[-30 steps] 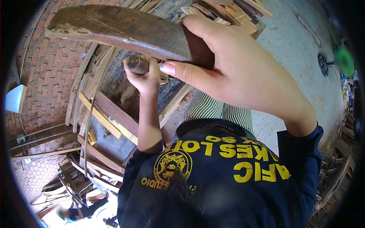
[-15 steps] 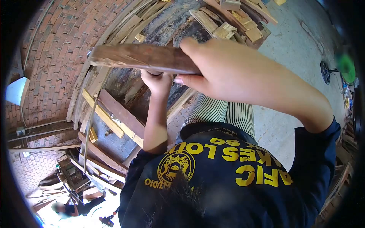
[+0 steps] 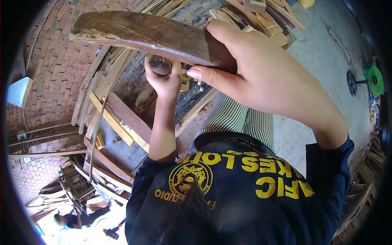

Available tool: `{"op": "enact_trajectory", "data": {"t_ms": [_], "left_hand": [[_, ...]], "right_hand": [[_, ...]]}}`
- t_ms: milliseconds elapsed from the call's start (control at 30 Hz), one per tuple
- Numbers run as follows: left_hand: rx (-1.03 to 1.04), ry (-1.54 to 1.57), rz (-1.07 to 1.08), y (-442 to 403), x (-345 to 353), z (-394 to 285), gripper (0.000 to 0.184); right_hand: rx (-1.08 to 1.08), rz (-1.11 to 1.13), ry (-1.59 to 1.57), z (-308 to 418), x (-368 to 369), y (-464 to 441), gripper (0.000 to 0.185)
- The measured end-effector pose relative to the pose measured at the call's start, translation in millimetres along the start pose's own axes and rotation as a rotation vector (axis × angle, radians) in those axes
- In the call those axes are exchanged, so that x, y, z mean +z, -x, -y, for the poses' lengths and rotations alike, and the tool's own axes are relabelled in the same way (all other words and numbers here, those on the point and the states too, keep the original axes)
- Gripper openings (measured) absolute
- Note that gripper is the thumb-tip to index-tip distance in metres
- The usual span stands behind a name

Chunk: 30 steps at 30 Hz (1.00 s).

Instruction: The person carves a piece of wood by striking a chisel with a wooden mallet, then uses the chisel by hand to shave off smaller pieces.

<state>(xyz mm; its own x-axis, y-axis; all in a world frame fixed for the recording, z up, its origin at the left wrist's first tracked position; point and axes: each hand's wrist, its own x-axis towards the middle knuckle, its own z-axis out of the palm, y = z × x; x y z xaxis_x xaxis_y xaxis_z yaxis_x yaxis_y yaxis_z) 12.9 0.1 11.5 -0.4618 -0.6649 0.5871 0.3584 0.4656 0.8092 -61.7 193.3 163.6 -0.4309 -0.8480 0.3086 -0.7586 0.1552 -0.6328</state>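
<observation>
One wooden block (image 3: 143,34) — end within right fingers (image 3: 224,33) | handle (image 3: 159,65) — inside left fingers (image 3: 176,70)

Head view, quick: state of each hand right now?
Left hand: closed, holding a round-ended handle.
Right hand: closed, holding a thick wooden block.

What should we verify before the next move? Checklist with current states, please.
1. Right hand gripping the wooden block: ok, fingers and thumb around one end.
2. Left hand gripping the round-ended handle: ok.
3. Handle's end exposed: ok, it shows out of the left fist.
4. Gap between block and handle: cannot tell, they meet or overlap in view.
5. Handle's far end placed: cannot tell, hidden.
6. Other person away from both hands: ok, in the background.
</observation>
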Motion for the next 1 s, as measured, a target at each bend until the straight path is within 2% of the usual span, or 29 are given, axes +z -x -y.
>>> {"op": "enact_trajectory", "data": {"t_ms": [233,333,400,433,500,533,567,600,667,700,733,800,867,1000], "left_hand": [[0.032,-0.054,0.019,0.8,-2.1,1.7,0.029],[-0.026,-0.005,-0.008,2.2,2.1,2.8,0.031],[-0.195,0.29,-0.095,1.7,6.4,2.7,0.035],[-0.196,0.292,-0.095,1.0,6.3,4.4,0.035],[-0.127,0.176,-0.057,-1.7,2.8,11.3,0.041],[-0.128,0.178,-0.057,-1.1,0.0,17.7,0.041],[-0.087,0.062,0.038,1.4,-3.8,27.0,0.044],[-0.046,-0.054,0.133,3.2,-6.2,34.2,0.046],[0.018,-0.059,0.135,6.1,-9.4,48.7,0.047],[0.083,-0.067,0.136,7.1,-9.4,51.7,0.047],[-0.119,0.254,0.016,3.3,4.0,8.2,0.046],[-0.014,-0.028,0.09,10.1,-5.6,26.1,0.051],[0.035,-0.115,0.131,13.5,-8.3,38.6,0.053],[-0.091,0.038,0.081,15.8,-6.6,31.3,0.051]], "right_hand": [[-0.022,0.013,-0.039,2.3,-3.1,1.0,0.031],[-0.013,0.01,-0.051,5.0,-3.3,1.9,0.031],[0.009,0.018,-0.034,7.6,-5.2,1.8,0.032],[0.024,0.033,-0.035,9.1,-6.7,1.4,0.032],[0.039,0.047,-0.036,11.4,-10.0,-0.6,0.032],[-0.051,-0.014,0.003,11.5,-12.1,-2.7,0.032],[-0.141,-0.075,0.043,11.0,-13.0,-4.5,0.033],[-0.139,-0.075,0.044,10.9,-10.9,-6.8,0.033],[-0.146,-0.157,0.03,10.2,-1.6,-10.6,0.032],[-0.087,-0.077,-0.01,7.0,4.7,-9.2,0.031],[-0.028,0.004,-0.049,2.6,12.0,-6.7,0.03],[0.091,0.224,0.13,-8.4,20.4,-1.3,0.03],[0.091,0.223,0.128,-11.4,17.8,1.0,0.03],[0.164,0.255,0.058,2.9,3.0,-1.4,0.03]]}}
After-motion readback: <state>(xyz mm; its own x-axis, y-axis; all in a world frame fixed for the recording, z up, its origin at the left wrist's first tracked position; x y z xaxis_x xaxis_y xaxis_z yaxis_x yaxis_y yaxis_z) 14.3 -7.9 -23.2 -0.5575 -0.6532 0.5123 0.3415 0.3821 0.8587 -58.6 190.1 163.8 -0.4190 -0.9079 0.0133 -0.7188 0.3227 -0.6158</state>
